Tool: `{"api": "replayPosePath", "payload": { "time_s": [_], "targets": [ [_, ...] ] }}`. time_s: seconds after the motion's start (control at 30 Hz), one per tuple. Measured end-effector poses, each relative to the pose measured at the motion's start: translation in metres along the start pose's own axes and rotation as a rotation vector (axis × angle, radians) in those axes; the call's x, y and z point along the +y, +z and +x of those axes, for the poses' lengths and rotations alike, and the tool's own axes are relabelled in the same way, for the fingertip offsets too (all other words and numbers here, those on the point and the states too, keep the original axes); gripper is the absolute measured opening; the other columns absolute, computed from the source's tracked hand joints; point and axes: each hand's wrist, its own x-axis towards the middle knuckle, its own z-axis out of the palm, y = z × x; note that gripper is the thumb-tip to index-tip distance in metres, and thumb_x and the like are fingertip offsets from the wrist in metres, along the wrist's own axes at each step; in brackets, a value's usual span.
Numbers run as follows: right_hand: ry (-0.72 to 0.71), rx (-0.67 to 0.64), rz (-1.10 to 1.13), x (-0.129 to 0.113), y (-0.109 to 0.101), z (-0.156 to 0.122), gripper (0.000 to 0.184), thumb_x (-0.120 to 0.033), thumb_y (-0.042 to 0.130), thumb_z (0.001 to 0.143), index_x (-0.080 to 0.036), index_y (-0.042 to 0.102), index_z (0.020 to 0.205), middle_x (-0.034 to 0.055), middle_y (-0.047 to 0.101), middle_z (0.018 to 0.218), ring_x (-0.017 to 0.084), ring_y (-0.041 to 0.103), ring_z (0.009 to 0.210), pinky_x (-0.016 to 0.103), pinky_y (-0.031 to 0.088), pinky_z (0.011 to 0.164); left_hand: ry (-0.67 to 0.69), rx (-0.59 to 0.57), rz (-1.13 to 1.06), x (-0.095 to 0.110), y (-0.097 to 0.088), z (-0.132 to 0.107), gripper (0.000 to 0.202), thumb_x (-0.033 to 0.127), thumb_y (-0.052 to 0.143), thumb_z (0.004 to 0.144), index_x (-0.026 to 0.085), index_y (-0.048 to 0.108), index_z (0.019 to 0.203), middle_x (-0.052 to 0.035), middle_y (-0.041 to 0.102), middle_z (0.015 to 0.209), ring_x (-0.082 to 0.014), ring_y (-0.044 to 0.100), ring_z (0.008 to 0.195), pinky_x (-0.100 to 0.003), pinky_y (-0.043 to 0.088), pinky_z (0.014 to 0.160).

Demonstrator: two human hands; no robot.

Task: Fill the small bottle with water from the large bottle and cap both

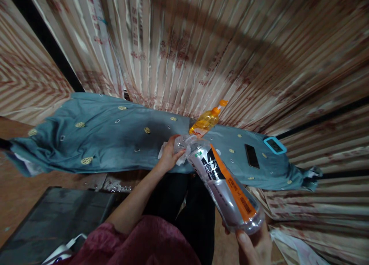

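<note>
My right hand (255,246) grips the base of a clear plastic bottle (227,188) with a grey and orange label, tilted so its neck points away from me. My left hand (170,155) is closed on a white tissue (163,149) pressed against the bottle's mouth. Both hover over a blue-grey embroidered cloth (109,136) spread across a low surface. Just beyond the bottle's neck lies a yellow bottle with an orange spout cap (208,121).
A black phone (251,156) and a device in a light-blue case (275,145) lie on the cloth at right. Striped pink-beige curtains (201,46) hang behind. A dark flat panel (57,215) sits at lower left; white plastic (296,247) lies at lower right.
</note>
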Motion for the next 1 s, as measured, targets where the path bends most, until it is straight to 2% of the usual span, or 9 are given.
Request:
{"api": "replayPosePath", "payload": {
  "time_s": [0.27,0.53,0.7,0.83,1.0],
  "targets": [
    [-0.025,-0.030,0.014,-0.0015,-0.0003,0.0015,0.072,-0.051,0.079,0.078,-0.020,0.057,0.139,0.0117,0.077,0.108,0.031,0.074,0.093,0.037,0.058,0.072,-0.004,-0.008,-0.004,0.0016,-0.0004,-0.0004,0.061,0.042,0.075,0.083,0.017,0.050,0.133,-0.0155,0.064,0.129,-0.0335,0.063,0.122,-0.049,0.048,0.107],
    [0.000,0.007,0.005,0.0009,0.0007,-0.0009,0.079,-0.052,0.082,0.073,-0.020,0.055,0.141,0.0129,0.075,0.113,0.033,0.073,0.095,0.039,0.057,0.073,0.004,0.008,-0.011,-0.0003,0.0003,-0.0003,0.062,0.040,0.077,0.081,0.017,0.050,0.132,-0.0146,0.064,0.129,-0.0326,0.064,0.118,-0.049,0.049,0.106],
    [-0.001,-0.004,-0.017,0.0012,-0.0009,-0.0018,0.077,-0.052,0.080,0.076,-0.021,0.055,0.141,0.0125,0.075,0.116,0.033,0.073,0.097,0.040,0.057,0.075,-0.005,0.013,-0.011,-0.0023,0.0020,0.0005,0.063,0.040,0.078,0.080,0.017,0.050,0.131,-0.0152,0.064,0.129,-0.0334,0.064,0.119,-0.051,0.048,0.108],
    [-0.027,-0.030,-0.031,-0.0013,-0.0013,-0.0013,0.074,-0.050,0.077,0.079,-0.020,0.054,0.143,0.0119,0.075,0.113,0.032,0.073,0.097,0.039,0.057,0.075,0.002,0.011,-0.039,-0.0033,0.0022,0.0003,0.062,0.043,0.077,0.081,0.018,0.051,0.130,-0.0140,0.065,0.126,-0.0331,0.063,0.120,-0.049,0.048,0.107],
    [-0.024,0.000,-0.067,-0.0045,-0.0001,-0.0022,0.076,-0.049,0.078,0.077,-0.020,0.054,0.143,0.0120,0.075,0.114,0.032,0.072,0.095,0.039,0.056,0.074,-0.014,0.009,-0.026,-0.0034,0.0017,0.0005,0.061,0.041,0.077,0.079,0.018,0.052,0.130,-0.0123,0.065,0.123,-0.0323,0.065,0.116,-0.048,0.049,0.105]
  ]
}}
